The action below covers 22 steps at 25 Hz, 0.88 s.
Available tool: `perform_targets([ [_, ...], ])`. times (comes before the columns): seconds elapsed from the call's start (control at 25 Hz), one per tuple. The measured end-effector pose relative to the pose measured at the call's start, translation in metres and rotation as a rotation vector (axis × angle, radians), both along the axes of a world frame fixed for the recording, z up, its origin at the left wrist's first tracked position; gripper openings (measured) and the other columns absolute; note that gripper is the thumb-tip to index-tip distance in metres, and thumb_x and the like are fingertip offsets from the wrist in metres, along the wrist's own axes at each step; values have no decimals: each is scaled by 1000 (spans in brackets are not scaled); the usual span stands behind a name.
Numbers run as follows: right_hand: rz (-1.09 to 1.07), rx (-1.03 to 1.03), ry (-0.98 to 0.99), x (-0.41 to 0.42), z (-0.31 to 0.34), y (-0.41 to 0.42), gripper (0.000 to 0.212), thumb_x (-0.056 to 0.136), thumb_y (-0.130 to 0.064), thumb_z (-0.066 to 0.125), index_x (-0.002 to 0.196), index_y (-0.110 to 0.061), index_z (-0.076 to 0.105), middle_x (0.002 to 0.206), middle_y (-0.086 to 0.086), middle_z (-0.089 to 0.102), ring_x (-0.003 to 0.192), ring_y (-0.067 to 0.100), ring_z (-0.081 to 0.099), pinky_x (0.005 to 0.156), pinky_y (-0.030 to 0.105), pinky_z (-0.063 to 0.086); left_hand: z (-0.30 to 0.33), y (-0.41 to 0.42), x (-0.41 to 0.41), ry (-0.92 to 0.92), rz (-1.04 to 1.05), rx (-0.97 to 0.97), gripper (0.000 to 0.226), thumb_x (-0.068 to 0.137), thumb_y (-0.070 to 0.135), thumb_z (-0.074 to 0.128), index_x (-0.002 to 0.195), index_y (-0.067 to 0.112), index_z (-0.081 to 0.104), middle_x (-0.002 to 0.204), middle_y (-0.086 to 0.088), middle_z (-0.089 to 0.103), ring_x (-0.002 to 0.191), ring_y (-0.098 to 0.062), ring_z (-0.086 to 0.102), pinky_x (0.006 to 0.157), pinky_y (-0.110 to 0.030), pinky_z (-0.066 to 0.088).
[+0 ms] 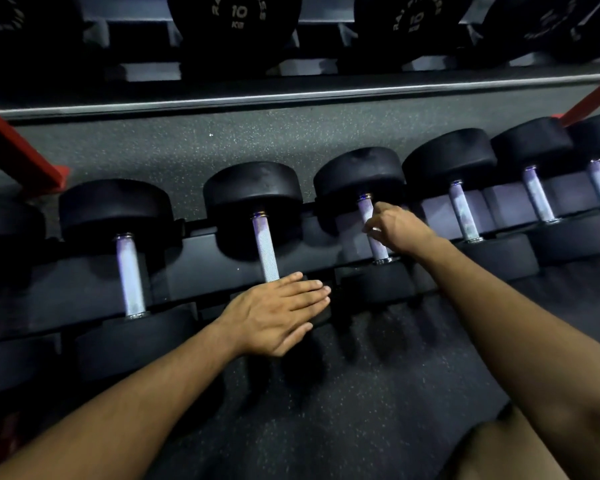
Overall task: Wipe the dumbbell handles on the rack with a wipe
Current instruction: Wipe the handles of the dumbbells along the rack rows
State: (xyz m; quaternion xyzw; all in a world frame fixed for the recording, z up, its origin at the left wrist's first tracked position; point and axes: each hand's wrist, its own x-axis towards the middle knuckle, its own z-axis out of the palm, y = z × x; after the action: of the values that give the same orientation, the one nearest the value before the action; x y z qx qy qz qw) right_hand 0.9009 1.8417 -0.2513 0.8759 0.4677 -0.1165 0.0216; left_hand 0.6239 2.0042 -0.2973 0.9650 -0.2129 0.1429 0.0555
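**Dumbbell rack, lower tier**

The black rack (201,258) ran left to right above a dark speckled floor (361,393). On it lay a row of dumbbells (257,216) side by side, each with black round heads and a pale metal handle (266,251) pointing front to back. An upper tier (291,95) carried larger black weights (234,26), one marked 10.

Dim gym, dark speckled rubber floor (326,410) (red frame struts (18,150) at the edges).

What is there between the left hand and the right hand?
In the head view, only a bare stretch of the black rack separates the left hand from the right hand; no wipe shows there.
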Motion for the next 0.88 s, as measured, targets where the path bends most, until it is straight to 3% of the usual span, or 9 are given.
perform_targets([
  [0.12,-99,-138,151,0,2,-6,14,75,-20,75,85,-29,77,92,-2,73,89,18,67,72,28,49,-2,1,-1,-28,12,-27,48,99,32,47,140,10,58,146,-5,55,140,-20,47,119,-43,32],
  [0.2,-174,-170,215,2,2,-7,15,71,-17,78,78,-30,76,80,-6,73,80,13,68,68,23,46,-3,1,0,-31,18,-25,49,98,32,48,140,10,58,146,-5,55,140,-19,47,120,-42,31],
  [0.32,-201,-132,227,2,-3,-1,19,69,-14,79,68,-32,71,75,-5,68,78,17,69,69,26,51,-5,1,-1,-37,21,-41,49,97,32,50,140,11,58,146,-4,56,140,-19,47,120,-42,32],
  [0.48,-162,79,9,2,-4,10,13,80,-17,69,92,-20,74,100,10,64,91,34,63,70,35,49,-8,1,0,-38,21,-57,49,96,32,52,140,11,58,147,-3,55,141,-18,46,120,-41,31],
  [0.64,-138,240,-193,-3,-9,24,16,91,-14,55,99,-12,69,98,13,54,86,36,59,62,39,46,-7,1,0,-45,26,-56,49,96,32,52,140,11,58,147,-3,54,141,-18,45,120,-41,31],
  [0.88,-57,173,-213,-2,-10,20,15,91,-10,55,97,-9,68,102,14,53,90,35,58,64,41,47,-8,0,-1,-42,29,-55,49,97,32,51,141,12,58,148,-3,54,142,-18,44,120,-42,32],
])
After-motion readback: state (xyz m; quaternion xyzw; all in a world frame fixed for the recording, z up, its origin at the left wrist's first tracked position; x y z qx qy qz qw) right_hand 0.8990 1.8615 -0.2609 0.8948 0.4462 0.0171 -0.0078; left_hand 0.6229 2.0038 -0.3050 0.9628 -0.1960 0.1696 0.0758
